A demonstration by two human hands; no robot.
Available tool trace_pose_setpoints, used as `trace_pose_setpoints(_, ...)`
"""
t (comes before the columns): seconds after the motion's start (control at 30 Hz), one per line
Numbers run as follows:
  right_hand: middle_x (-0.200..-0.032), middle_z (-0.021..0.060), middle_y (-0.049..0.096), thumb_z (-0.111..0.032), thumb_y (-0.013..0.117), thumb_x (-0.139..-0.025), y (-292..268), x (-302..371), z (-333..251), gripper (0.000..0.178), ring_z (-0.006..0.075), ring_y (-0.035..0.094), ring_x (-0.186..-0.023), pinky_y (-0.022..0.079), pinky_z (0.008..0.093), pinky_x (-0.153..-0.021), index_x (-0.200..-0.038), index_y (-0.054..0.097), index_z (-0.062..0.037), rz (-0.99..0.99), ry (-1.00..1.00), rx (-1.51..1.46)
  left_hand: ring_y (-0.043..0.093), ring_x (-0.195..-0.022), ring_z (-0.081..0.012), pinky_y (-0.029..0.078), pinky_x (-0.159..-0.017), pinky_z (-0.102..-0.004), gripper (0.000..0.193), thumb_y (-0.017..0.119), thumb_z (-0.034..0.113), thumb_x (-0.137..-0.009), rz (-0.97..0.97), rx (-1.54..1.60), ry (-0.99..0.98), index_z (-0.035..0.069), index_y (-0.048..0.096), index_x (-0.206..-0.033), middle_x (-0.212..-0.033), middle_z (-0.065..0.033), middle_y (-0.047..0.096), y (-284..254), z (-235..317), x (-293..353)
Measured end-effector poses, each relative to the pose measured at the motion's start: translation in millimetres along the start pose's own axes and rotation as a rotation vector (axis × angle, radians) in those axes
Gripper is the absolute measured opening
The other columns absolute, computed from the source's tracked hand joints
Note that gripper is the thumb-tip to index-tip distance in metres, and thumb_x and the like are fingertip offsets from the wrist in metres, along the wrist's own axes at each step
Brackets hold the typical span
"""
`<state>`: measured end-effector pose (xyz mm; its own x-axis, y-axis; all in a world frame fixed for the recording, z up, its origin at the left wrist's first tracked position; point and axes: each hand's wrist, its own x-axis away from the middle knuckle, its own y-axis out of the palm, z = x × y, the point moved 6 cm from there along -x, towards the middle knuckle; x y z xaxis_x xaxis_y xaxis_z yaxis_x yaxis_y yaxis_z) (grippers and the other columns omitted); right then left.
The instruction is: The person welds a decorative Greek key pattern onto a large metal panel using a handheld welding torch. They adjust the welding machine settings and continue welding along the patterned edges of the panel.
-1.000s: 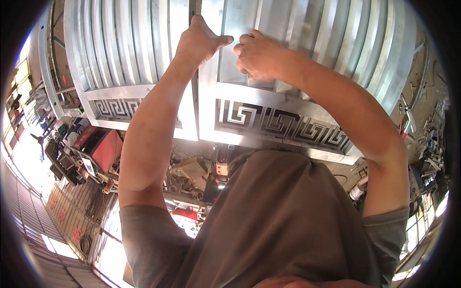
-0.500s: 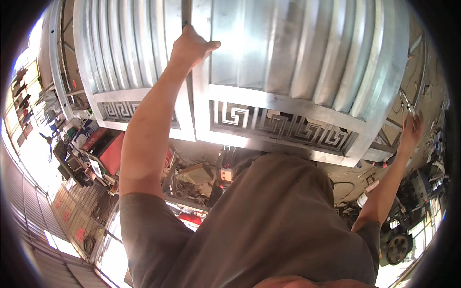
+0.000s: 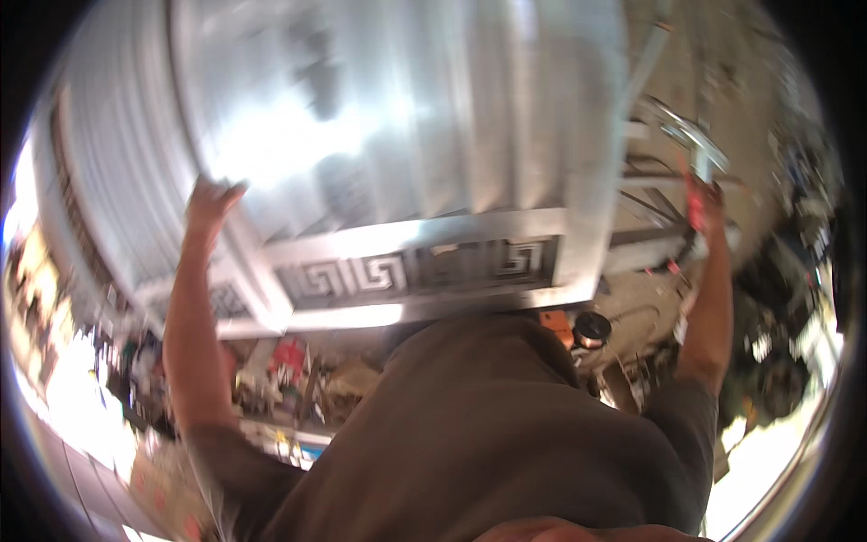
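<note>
A large silver metal gate panel with vertical slats and a key-pattern band along its lower rail fills the upper view. My left hand is raised and grips the upright frame bar at the panel's left part. My right hand is stretched far out to the right, off the panel, at a red-and-metal object. Blur hides whether the fingers close on it. My brown shirt covers the lower middle.
Under the panel the floor holds cluttered tools and parts, with a round orange-and-black can and red items. Dark machinery stands at the right. Bright daylight shows at the lower left and lower right edges.
My right hand left the panel's top and swung out to the right, then higher up to the red-and-metal object. My left hand stays on the panel. The view has shifted and blurred.
</note>
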<state>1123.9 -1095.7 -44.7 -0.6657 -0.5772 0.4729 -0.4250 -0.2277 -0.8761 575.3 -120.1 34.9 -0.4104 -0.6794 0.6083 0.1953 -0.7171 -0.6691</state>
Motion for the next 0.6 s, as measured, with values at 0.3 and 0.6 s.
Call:
trace_pose_setpoints(0.3,-0.113,0.0094,0.069,-0.048,0.079,-0.095,4,-33,56,0.069,0.0232,0.062,-0.101,0.051,0.0384,-0.091,-0.139,0.060,0.0029,0.101,0.428,-0.590,0.043,-0.152,-0.0428,0.040,-0.123,-0.0505,0.122,0.097,0.045,-0.075,-0.029,-0.119,-0.174,-0.004,0.029,-0.164,-0.163,-0.0336,0.039,-2,12,10)
trace_pose_setpoints(0.6,-0.150,0.0248,0.054,-0.039,0.079,-0.093,-92,111,-45,0.094,0.0281,0.061,-0.124,0.047,0.0392,-0.109,-0.157,0.036,0.0137,-0.056,0.671,-0.490,0.062,-0.132,-0.0389,0.052,-0.111,-0.0498,0.108,0.096,0.049,-0.076,-0.066,-0.136,-0.095,-0.001,0.042,-0.155,-0.140,-0.0272,0.062,-1,8,6)
